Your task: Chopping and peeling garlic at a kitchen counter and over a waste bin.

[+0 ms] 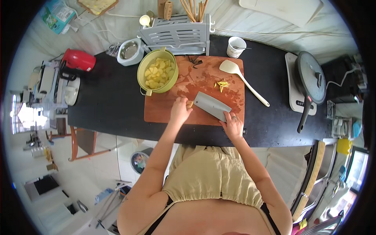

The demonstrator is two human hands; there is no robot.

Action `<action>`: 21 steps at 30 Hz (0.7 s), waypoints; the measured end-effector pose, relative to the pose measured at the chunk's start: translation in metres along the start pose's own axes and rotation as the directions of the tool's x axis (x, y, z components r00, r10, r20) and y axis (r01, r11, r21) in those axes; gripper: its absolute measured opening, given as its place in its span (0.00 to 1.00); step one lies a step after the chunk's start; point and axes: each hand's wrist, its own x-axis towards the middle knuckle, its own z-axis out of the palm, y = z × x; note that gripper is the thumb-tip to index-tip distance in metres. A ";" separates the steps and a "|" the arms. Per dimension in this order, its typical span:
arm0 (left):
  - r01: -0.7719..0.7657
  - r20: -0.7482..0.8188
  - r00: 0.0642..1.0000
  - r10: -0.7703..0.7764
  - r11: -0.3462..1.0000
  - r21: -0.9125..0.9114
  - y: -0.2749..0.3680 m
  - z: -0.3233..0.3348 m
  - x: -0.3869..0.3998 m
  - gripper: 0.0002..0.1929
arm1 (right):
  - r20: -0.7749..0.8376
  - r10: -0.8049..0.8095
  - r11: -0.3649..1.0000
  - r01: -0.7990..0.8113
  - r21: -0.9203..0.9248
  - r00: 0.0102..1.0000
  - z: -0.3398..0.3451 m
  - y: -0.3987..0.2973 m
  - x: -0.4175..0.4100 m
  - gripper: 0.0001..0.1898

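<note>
A reddish-brown cutting board [205, 73] lies on the black counter. On its lower left part, my left hand [179, 110] holds a small yellowish-brown piece [189, 104], perhaps ginger, between the fingertips. At the lower right my right hand [232, 124] grips the handle end of a cleaver [212, 106]; the broad blade points up and left, close to that piece. Small yellow-brown scraps [222, 85] sit in a little pile above the blade. A green pot [141, 62] with cut potato pieces [159, 72] in liquid stands over the board's upper left corner.
Right of the scraps, a cream spatula [252, 88] reaches over the board's edge. Behind stand a grey rack [179, 32] and a white cup [235, 52]. A lidded pan [311, 77] rests on a white cooktop [290, 85] at right. A red kettle [78, 60] stands at left.
</note>
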 end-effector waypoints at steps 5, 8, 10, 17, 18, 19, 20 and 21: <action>-0.048 0.042 0.998 0.053 0.994 -0.100 -0.016 -0.004 0.002 0.15 | -0.030 0.139 0.988 -0.141 -0.066 0.990 0.009 -0.025 0.004 0.22; -0.109 0.012 0.993 0.116 0.955 -0.277 -0.022 -0.023 0.003 0.18 | -0.056 0.215 0.969 -0.220 -0.111 0.975 0.009 -0.029 0.007 0.18; 0.240 0.374 0.926 0.041 0.702 -0.671 -0.019 -0.047 0.008 0.19 | -0.090 0.256 0.947 -0.269 -0.175 0.962 0.005 -0.035 -0.001 0.17; -0.421 0.107 0.906 0.409 0.892 0.163 0.005 -0.055 0.024 0.15 | -0.338 0.494 0.868 -0.480 0.130 0.801 -0.041 -0.062 -0.086 0.19; -0.494 0.048 0.867 0.497 0.840 0.223 0.010 -0.046 0.024 0.15 | -0.323 0.557 0.826 -0.551 0.120 0.765 -0.040 -0.057 -0.115 0.20; -0.469 0.131 0.877 0.462 0.883 0.023 0.009 -0.035 0.025 0.15 | -0.323 0.630 0.770 -0.622 0.141 0.706 -0.044 -0.060 -0.148 0.20; -0.146 0.369 0.887 0.279 0.926 -0.348 0.009 -0.023 0.028 0.15 | -0.285 0.700 0.703 -0.703 0.109 0.655 -0.044 -0.059 -0.184 0.20; -0.099 0.389 0.873 0.295 0.887 -0.451 0.005 -0.004 0.038 0.17 | -0.320 0.737 0.649 -0.755 0.094 0.595 -0.041 -0.060 -0.223 0.20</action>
